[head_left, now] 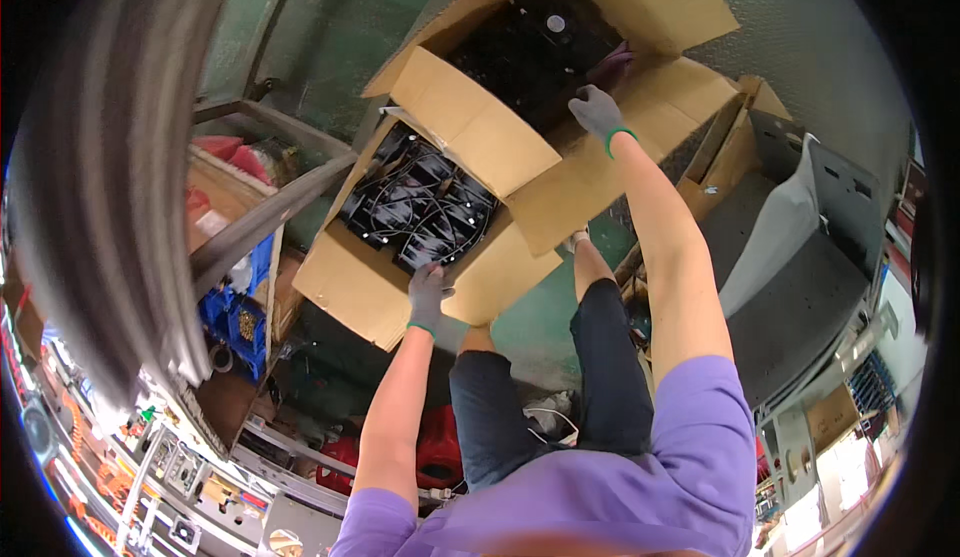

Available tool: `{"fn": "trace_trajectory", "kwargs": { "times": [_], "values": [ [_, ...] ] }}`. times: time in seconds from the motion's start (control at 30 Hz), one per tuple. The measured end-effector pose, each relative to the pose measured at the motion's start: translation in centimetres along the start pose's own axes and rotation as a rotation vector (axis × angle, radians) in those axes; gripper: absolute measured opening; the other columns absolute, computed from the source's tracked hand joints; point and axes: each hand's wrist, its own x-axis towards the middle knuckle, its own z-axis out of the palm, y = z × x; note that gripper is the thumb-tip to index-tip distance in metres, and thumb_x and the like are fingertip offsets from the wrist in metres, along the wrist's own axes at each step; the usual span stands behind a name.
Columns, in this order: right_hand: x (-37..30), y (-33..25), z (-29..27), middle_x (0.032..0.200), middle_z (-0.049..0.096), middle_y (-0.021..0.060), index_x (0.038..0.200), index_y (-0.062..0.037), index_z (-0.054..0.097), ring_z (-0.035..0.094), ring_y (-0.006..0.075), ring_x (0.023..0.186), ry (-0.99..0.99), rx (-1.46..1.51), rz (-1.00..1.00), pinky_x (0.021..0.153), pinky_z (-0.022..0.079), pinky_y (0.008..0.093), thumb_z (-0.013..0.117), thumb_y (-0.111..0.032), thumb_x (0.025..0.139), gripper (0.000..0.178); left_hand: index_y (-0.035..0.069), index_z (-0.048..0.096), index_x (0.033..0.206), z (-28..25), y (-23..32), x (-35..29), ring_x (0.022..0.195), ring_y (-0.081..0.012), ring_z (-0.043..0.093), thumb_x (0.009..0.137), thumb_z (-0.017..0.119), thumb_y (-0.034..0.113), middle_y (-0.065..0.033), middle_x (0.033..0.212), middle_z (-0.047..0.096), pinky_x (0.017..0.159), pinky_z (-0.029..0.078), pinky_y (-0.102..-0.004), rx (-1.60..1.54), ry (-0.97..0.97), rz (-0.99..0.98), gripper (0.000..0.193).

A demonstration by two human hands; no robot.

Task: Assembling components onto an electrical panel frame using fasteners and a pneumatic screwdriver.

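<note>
Two open cardboard boxes stand before me. The nearer cardboard box holds several black parts with thin black cables and small light connectors. My left hand, in a grey glove with a green cuff, is at this box's near side, fingers curled against the edge of the black parts; what they grip is unclear. The farther cardboard box contains a flat black panel with a round pale spot. Over its right side is my right hand, gloved alike, with fingers curled closed; anything inside them is hidden.
Left of the boxes is a metal-framed rack with blue bins of small parts. Grey panels and another cardboard box stand at right. A blurred grey shape fills the far left. My legs are close behind the nearer box.
</note>
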Motion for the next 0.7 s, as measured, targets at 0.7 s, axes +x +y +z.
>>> {"fn": "trace_trajectory", "kwargs": {
  "times": [0.7],
  "values": [
    [13.0,3.6,3.9,0.118,0.056,0.0219,0.121,-0.0108,0.055,0.052,0.0356,0.111,0.083,-0.059,-0.155,0.095,0.041,0.0451,0.042,-0.045,0.092,0.047,0.004,0.055,0.115,10.9,-3.8,15.7,0.090,-0.0331,0.062,0.088,0.049,0.045,-0.0193,0.098,0.065,0.075,0.046,-0.0424,0.508,0.278,0.243,0.049]
  ]
}}
